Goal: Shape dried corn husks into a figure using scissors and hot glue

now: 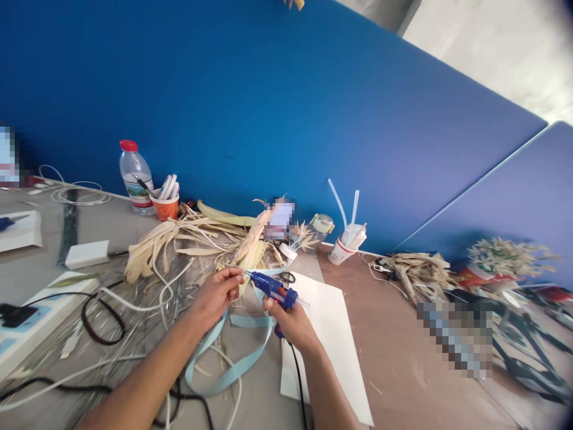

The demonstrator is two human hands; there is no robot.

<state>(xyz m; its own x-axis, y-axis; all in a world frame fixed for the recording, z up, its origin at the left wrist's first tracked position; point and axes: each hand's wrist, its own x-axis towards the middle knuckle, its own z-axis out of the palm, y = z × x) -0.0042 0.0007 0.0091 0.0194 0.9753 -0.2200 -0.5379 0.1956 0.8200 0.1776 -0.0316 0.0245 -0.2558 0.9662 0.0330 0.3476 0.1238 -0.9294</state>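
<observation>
My right hand (290,319) is closed round the grip of a blue hot glue gun (271,288), a clear glue stick (305,303) poking out of its rear end. The gun's nozzle points left, at the fingertips of my left hand (224,289). Those fingers are pinched together by the tip; what they hold, if anything, is too small to make out. Just behind the nozzle lie dried corn husks (255,254). A light-blue ribbon (250,361) loops over the table below both hands. Under my right wrist is a white sheet (331,334).
Thin wires and cables lie round a white power strip (40,325) at left. Along the blue partition (277,107) stand a red-capped bottle (135,179), an orange cup (165,207) and a paper cup with glue sticks (342,251). More dried husks (416,272) lie at right.
</observation>
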